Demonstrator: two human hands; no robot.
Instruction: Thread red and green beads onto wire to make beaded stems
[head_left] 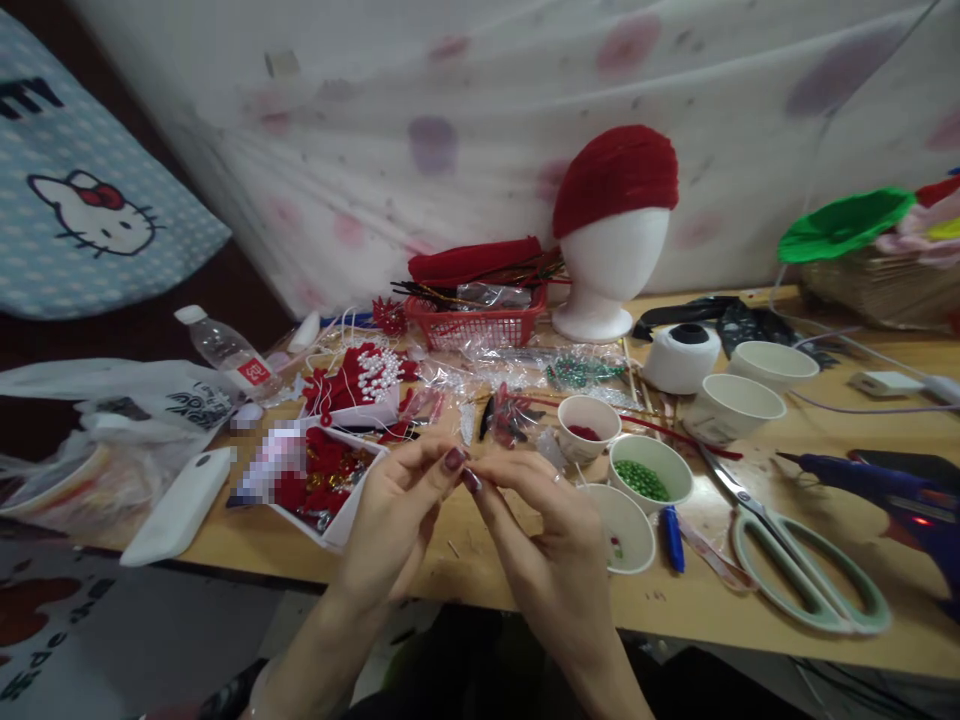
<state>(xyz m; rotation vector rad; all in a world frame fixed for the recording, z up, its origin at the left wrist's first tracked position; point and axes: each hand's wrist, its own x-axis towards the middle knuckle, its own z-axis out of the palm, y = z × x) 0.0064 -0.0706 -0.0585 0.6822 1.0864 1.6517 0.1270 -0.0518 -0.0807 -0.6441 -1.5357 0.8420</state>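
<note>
Near the table's front edge, my left hand (394,515) and my right hand (551,535) meet at the fingertips. Thumb and forefinger are pinched together on each hand, and whatever lies between them is too small to make out. Just right of my right hand is a paper cup (626,530) with a few tiny beads. Behind it stand a cup of green beads (643,480) and a cup with red beads (583,432). A white box (352,515) with red and gold pieces lies left of my left hand.
Scissors (799,560), a blue marker (673,540) and a glue gun (870,480) lie at right. Behind are a red basket (480,328), a foam head (619,262) with a red cap and a thread spool (682,358). A bottle (225,350) leans at left.
</note>
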